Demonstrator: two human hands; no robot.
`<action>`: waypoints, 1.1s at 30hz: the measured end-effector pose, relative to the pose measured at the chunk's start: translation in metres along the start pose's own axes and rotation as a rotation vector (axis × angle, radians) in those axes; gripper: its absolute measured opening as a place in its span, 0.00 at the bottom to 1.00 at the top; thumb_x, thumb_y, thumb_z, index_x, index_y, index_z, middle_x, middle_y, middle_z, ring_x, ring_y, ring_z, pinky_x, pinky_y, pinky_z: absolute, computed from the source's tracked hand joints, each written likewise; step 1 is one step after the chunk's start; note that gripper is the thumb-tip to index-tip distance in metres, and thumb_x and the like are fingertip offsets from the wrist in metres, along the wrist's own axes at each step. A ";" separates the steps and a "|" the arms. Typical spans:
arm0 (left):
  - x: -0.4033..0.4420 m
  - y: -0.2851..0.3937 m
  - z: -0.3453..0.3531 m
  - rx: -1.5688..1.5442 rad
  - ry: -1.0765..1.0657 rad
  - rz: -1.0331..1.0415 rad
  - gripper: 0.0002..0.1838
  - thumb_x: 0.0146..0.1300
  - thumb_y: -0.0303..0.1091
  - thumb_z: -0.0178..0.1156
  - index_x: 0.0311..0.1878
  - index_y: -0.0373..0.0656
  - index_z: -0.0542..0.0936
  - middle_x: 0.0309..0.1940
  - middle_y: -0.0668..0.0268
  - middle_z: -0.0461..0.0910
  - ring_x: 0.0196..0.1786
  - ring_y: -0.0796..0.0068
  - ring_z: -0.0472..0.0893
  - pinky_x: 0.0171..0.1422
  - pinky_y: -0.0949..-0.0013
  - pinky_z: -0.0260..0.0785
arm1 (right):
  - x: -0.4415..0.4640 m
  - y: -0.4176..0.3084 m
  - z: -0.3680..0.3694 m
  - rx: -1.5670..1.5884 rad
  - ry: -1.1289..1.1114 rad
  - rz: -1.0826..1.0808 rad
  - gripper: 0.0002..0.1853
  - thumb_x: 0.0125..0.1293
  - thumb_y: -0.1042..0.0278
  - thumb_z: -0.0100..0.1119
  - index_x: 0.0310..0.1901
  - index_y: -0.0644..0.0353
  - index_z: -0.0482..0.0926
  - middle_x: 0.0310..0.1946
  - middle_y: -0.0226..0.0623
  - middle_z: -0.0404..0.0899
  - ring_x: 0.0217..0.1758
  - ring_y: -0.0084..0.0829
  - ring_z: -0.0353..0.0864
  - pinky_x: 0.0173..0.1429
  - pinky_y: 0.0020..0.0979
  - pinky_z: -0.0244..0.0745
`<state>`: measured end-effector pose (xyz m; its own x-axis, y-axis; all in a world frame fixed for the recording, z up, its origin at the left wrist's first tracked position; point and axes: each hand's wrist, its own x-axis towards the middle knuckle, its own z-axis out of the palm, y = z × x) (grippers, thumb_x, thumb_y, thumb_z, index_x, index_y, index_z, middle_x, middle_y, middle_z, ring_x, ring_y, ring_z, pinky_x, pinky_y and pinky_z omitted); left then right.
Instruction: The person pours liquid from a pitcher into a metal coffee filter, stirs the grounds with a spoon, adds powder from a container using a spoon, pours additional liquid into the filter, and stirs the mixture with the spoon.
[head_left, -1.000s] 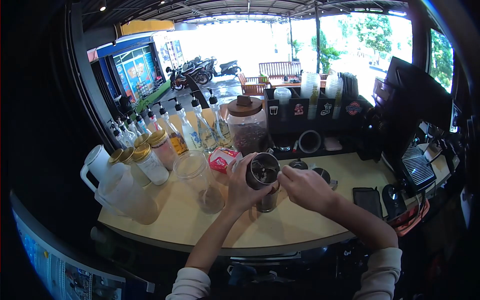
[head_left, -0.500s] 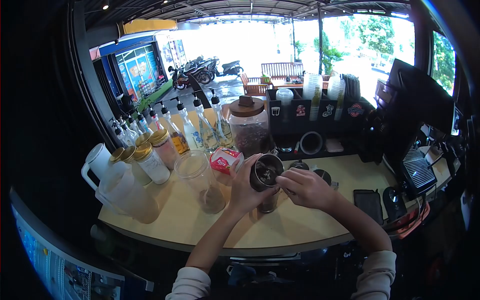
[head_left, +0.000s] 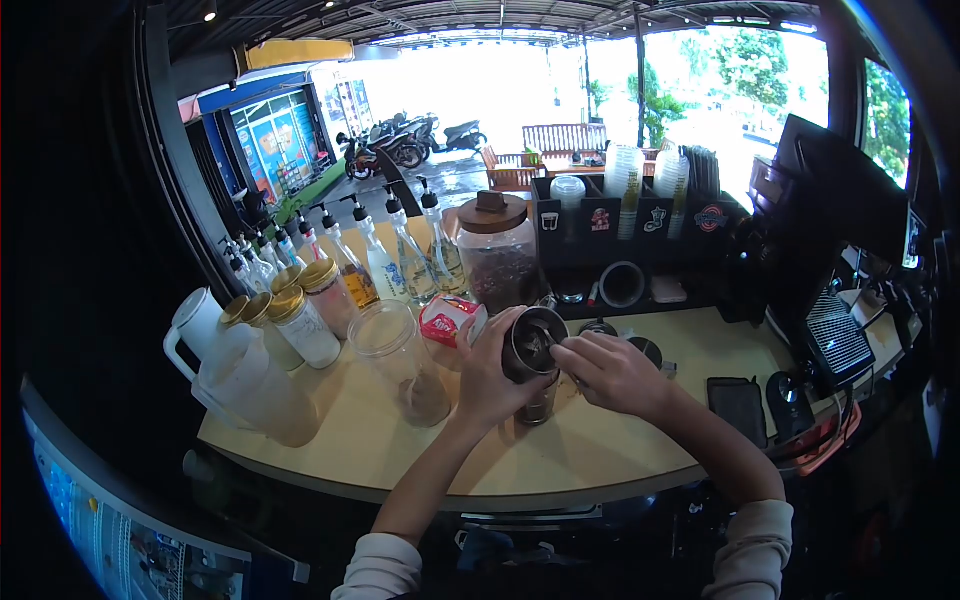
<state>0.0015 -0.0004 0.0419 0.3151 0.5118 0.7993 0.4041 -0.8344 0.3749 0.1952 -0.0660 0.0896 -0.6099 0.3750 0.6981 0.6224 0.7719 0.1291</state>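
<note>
A metal cup [head_left: 536,340] is gripped by my left hand [head_left: 487,375], fingers wrapped around its side, its mouth facing me. Some small pale bits show against its dark inside. At the right rim of the cup, my right hand [head_left: 612,374] is closed in a pinch; whatever it holds is hidden by the fingers. Under the cup a shiny cylindrical vessel [head_left: 541,404] stands on the counter, its top covered from view. Just behind my left hand lies a red and white packet [head_left: 450,320]. A clear plastic jar [head_left: 385,345] with brown contents stands to the left.
Gold-lidded jars [head_left: 303,330], a frosted pitcher [head_left: 258,385] and several pump bottles [head_left: 412,262] line the left of the counter [head_left: 490,470]. Behind is a wooden-lidded glass jar [head_left: 497,255]. A black cup organizer [head_left: 640,215] and an espresso machine [head_left: 835,335] stand right.
Fewer pale bits show inside the metal cup now, and more of its bare inner wall is visible. Both hands stay in nearly the same place.
</note>
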 end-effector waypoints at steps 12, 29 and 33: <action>0.000 0.008 -0.003 0.047 0.011 0.016 0.46 0.40 0.47 0.77 0.63 0.46 0.67 0.57 0.63 0.75 0.62 0.64 0.74 0.74 0.46 0.42 | -0.002 -0.008 0.001 -0.049 -0.015 -0.050 0.23 0.47 0.77 0.64 0.48 0.65 0.72 0.38 0.38 0.74 0.37 0.36 0.77 0.40 0.34 0.75; 0.000 0.007 -0.001 0.002 0.028 0.038 0.44 0.41 0.46 0.76 0.62 0.45 0.67 0.58 0.62 0.75 0.63 0.64 0.74 0.74 0.47 0.42 | -0.001 -0.006 -0.004 -0.009 0.033 -0.012 0.22 0.46 0.80 0.65 0.45 0.62 0.72 0.36 0.36 0.73 0.35 0.35 0.76 0.36 0.35 0.74; -0.001 0.006 -0.001 -0.006 0.023 0.051 0.43 0.42 0.45 0.76 0.62 0.44 0.67 0.58 0.62 0.75 0.64 0.64 0.73 0.75 0.47 0.41 | -0.002 -0.010 -0.002 0.023 0.016 -0.039 0.22 0.45 0.81 0.65 0.44 0.62 0.72 0.35 0.36 0.73 0.36 0.36 0.75 0.36 0.35 0.74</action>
<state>0.0033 -0.0063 0.0439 0.3148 0.4640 0.8280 0.3834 -0.8602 0.3363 0.1910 -0.0753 0.0883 -0.6254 0.3367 0.7039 0.5868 0.7976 0.1399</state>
